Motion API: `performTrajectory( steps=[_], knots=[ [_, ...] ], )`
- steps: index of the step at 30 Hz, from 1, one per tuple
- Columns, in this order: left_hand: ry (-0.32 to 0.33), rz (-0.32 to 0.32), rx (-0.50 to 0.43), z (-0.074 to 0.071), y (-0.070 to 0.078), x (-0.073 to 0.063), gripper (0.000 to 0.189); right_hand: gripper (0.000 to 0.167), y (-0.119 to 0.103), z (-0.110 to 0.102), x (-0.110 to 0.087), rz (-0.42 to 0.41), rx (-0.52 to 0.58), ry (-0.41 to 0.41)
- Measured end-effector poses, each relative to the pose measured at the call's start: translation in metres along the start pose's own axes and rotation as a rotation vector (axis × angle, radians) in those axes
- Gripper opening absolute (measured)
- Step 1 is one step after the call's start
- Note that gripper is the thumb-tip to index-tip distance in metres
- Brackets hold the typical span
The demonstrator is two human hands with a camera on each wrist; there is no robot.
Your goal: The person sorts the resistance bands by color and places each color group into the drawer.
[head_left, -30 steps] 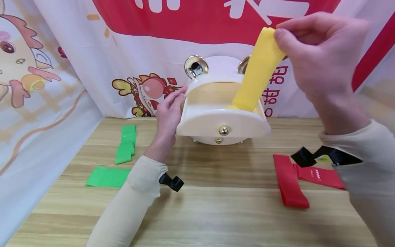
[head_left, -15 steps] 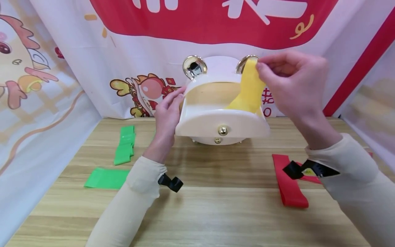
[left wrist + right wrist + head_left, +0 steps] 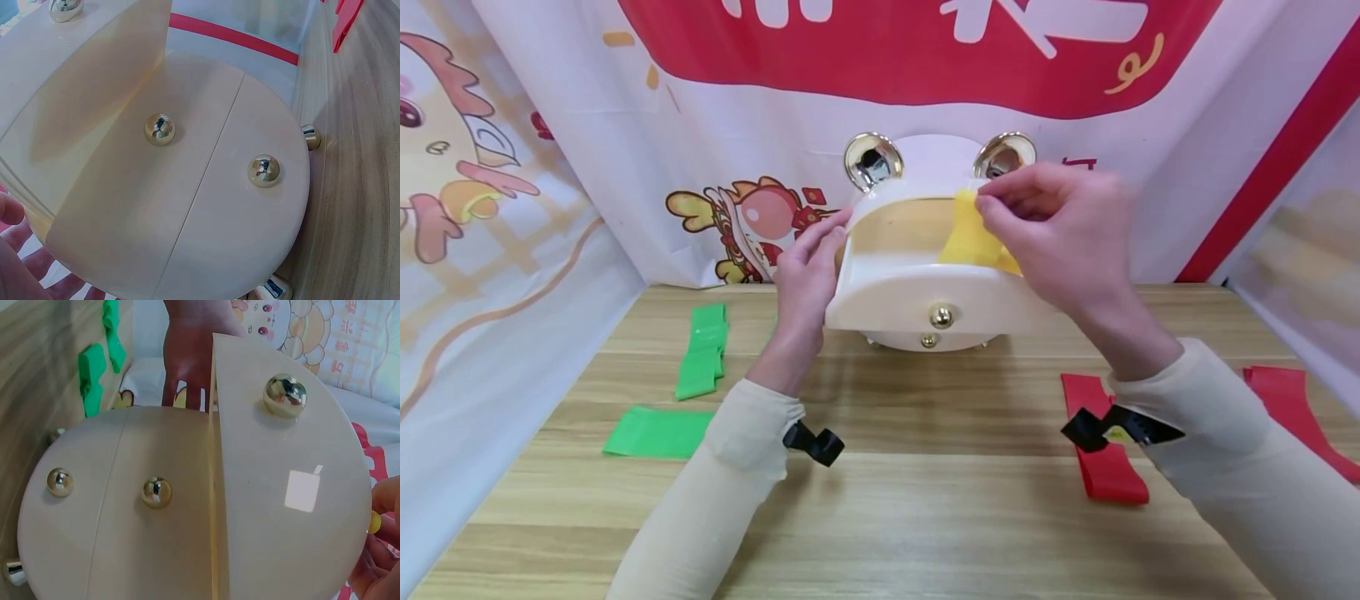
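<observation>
Packing a flat yellow band [image 3: 964, 233]: its lower end is lying inside the upper drawer [image 3: 880, 304], centre of the frame.
At left, limp green bands [image 3: 702, 350] are lying on the wood-grain table [image 3: 925, 533]; the left hand [image 3: 805, 279] is bracing the cabinet [image 3: 237, 212], fingers extended, gripping nothing, and steady, light pressure should prevent sliding. At centre, the white drawer is jutting out, its glossy half-round front bearing a mirror-like gold knob [image 3: 942, 316]. The right hand [image 3: 1063, 237] is pinching the band's upper end between thumb and fingers; gathering so pliant a strip below the rim would probably avoid snagging. At right, smooth red bands [image 3: 1116, 479] are lying folded.
</observation>
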State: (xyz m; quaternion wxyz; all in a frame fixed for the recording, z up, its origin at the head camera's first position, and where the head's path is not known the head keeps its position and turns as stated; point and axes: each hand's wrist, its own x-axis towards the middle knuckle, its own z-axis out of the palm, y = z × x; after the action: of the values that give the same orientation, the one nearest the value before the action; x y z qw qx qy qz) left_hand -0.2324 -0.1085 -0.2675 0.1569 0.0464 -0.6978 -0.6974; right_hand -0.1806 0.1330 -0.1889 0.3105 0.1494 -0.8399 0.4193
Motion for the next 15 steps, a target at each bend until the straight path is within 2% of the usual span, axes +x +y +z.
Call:
performTrajectory(
  steps=[8, 15],
  knots=[
    [-0.006, -0.006, -0.003, 0.000, 0.001, -0.001, 0.026, 0.025, -0.007, 0.008, 0.002, 0.073, -0.014, -0.112],
    [-0.006, -0.010, 0.001, 0.000, 0.001, 0.000, 0.026, 0.025, -0.016, 0.012, 0.005, 0.132, -0.070, -0.264]
  ],
)
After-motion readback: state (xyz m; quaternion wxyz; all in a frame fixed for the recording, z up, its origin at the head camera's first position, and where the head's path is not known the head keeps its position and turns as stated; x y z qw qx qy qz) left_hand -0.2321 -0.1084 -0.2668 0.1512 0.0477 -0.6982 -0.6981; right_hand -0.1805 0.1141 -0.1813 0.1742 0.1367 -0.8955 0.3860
